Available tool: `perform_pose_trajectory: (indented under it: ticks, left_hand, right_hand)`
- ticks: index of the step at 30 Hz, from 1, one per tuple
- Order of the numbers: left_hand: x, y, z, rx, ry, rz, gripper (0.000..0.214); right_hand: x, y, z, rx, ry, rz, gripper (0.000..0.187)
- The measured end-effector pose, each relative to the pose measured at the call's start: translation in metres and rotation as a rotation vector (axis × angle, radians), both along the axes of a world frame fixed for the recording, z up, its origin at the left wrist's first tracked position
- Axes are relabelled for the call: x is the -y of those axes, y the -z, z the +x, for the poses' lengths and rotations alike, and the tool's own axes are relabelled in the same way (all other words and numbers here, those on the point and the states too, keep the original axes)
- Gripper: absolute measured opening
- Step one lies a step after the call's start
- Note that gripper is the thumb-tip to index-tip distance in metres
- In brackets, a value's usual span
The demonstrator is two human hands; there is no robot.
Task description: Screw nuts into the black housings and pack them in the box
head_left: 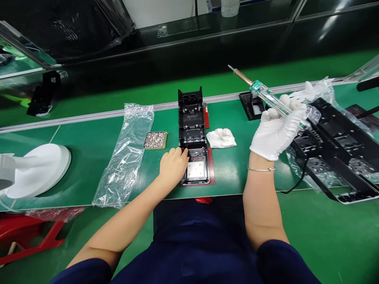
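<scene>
A long black plastic housing [191,136] lies before me on the green table, its near end an open frame around a pale metal plate [196,169]. My bare left hand [174,163] grips the left edge of this housing near its middle, fingers curled over the side. Raised to the right, my right hand [275,130] wears a white glove and is closed around the clear green handle of a soldering iron [268,94]. The iron's tip points up and left, apart from the housing. Under the housing's near end shows a dark red mat [211,169].
Left of the housing sit a tin of metal shavings [155,140] and a clear plastic bag [124,157]. A crumpled white cloth or glove [221,138] lies right of it. More black housings [343,146] crowd the right side. A white round base [41,169] stands left.
</scene>
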State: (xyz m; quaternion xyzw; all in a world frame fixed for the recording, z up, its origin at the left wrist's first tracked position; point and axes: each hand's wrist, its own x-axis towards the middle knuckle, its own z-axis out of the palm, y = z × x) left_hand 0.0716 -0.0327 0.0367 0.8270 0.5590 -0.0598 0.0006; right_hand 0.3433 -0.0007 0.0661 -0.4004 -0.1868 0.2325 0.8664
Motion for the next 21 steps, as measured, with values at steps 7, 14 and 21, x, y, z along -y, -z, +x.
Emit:
perform_pose_trajectory:
  ticks: [7, 14, 21]
  left_hand:
    - [-0.001, 0.004, -0.003, 0.009, -0.01, -0.019, 0.047]
    - [0.013, 0.004, -0.013, 0.019, -0.034, 0.019, 0.052]
    - [0.012, -0.005, -0.005, 0.068, 0.082, -0.02, 0.048]
  right_hand:
    - [-0.001, 0.0, 0.0, -0.032, -0.005, 0.037, 0.058]
    - [-0.001, 0.0, 0.0, -0.037, 0.007, 0.023, 0.053]
    - [-0.001, 0.001, -0.001, -0.005, 0.016, 0.0, 0.055]
